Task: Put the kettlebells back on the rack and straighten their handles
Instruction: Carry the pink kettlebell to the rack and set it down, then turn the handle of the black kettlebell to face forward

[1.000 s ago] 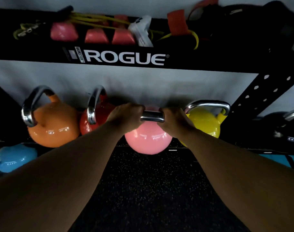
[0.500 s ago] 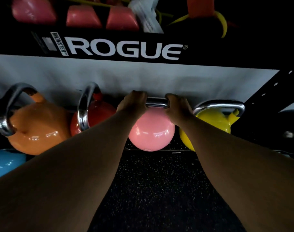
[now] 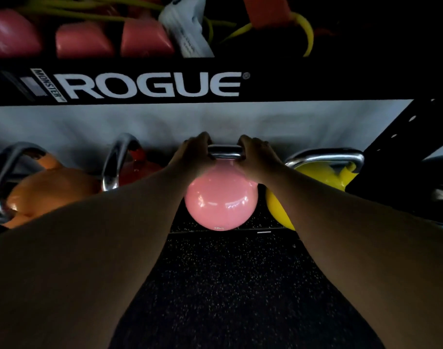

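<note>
A pink kettlebell [image 3: 220, 202] with a chrome handle [image 3: 225, 152] sits at the front edge of the rack shelf [image 3: 264, 231], between a red kettlebell [image 3: 139, 170] and a yellow kettlebell [image 3: 316, 177]. My left hand [image 3: 192, 154] grips the handle's left corner and my right hand [image 3: 255, 157] grips its right corner. The handle lies side to side. An orange kettlebell [image 3: 49, 192] stands at the far left with its handle turned edge-on, as does the red one's handle [image 3: 114, 162].
A black beam marked ROGUE [image 3: 152, 84] runs overhead, with pink weights [image 3: 84, 41] and bands on the shelf above. A black perforated upright [image 3: 402, 137] slants at the right. Speckled black rubber floor [image 3: 228, 285] lies below.
Both hands carried the pink kettlebell forward and up onto the shelf between the red and yellow ones. The view moved closer to the rack.
</note>
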### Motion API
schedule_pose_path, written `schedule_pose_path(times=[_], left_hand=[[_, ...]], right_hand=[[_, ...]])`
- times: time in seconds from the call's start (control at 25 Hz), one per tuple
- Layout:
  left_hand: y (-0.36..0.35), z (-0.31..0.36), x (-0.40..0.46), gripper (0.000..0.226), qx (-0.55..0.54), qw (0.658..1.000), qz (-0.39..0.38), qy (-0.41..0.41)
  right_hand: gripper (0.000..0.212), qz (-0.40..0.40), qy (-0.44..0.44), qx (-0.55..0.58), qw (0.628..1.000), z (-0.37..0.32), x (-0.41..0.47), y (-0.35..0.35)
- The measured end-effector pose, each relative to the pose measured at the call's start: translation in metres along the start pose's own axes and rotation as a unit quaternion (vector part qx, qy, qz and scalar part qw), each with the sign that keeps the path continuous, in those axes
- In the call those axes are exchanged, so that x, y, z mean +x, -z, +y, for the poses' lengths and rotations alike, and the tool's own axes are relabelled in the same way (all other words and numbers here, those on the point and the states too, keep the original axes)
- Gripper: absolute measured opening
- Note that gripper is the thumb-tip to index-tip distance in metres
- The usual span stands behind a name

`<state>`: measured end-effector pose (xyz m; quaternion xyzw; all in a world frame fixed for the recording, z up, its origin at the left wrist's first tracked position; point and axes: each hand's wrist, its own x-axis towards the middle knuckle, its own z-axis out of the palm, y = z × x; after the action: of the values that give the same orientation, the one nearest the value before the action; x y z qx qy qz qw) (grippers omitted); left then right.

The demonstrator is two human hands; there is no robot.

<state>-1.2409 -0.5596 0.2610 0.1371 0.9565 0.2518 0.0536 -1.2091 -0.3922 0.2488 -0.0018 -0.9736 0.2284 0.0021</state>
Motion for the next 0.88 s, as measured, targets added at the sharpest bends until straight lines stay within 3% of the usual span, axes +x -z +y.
schedule_pose_path(times=[0.2, 0.44, 0.64, 0.88], left_hand=[[0.008, 0.025, -0.02, 0.059, 0.054, 0.995, -0.027, -0.08], [-0.012, 0.087, -0.063, 0.049, 0.082, 0.984, 0.071, -0.139], [-0.07, 0.185, -0.095, 0.041, 0.033, 0.986, 0.009, -0.166], [-0.132, 0.327, -0.106, 0.035, 0.071, 0.971, -0.041, -0.226]], right_hand=[[0.049, 0.015, 0.067, 0.014, 0.998, 0.004, -0.041, 0.027], [0.018, 0.106, 0.162, -0.005, 0.981, 0.061, -0.106, 0.081], [0.021, 0.072, 0.095, -0.063, 0.991, 0.168, -0.188, 0.152], [0.019, 0.083, 0.013, -0.116, 0.99, 0.289, -0.259, 0.249]])
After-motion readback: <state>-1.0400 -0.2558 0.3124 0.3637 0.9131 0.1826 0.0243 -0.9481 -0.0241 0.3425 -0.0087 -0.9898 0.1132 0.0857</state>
